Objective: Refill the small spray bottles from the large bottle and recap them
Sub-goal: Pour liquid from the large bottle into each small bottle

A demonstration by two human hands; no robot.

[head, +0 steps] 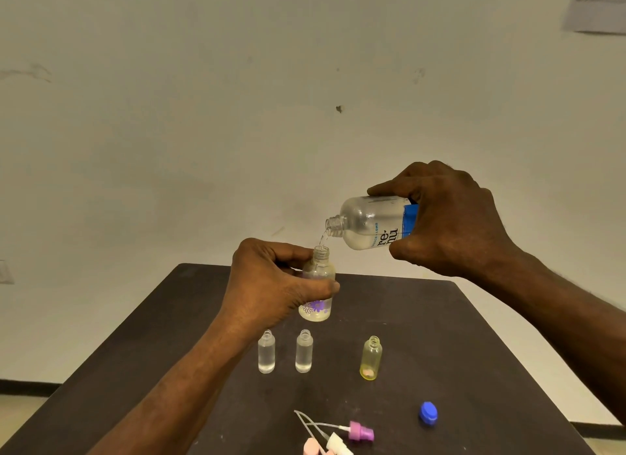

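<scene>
Right now the right hand (pixel 450 217) grips the large bottle (pixel 372 222), tilted almost flat, and a thin clear stream falls from its neck into the open mouth of the flowered small bottle (pixel 316 285). The left hand (pixel 271 285) holds that bottle by the upper body, thumb across the front, raised a bit above the dark desk (pixel 457 336), as it seems.

What could go wrong, in my view: the mouth of the small bottle is narrow and the stream is thin, so a small shake of either hand would send liquid down the outside and on the fingers. If the large bottle tilts more, the flow may jump past the neck. Overfill is also possible, bc the left hand covers part of the body and hides the level. A wet bottle is slippery & could slide in the grip.

Materials: all bottles are clear, smooth plastic or glass, I cannot tell which. The large one is round with a blue and white label. Two clear cylinders (pixel 266 352) (pixel 304 351) stand near the front, uncapped, with liquid inside. The yellow-tinted bottle (pixel 371 358) stands apart at the right, looks nearly empty. The blue cap (pixel 428 412) lies alone; the spray heads (pixel 360 432), pink, white and purple with thin dip tubes, lie at the near edge
</scene>
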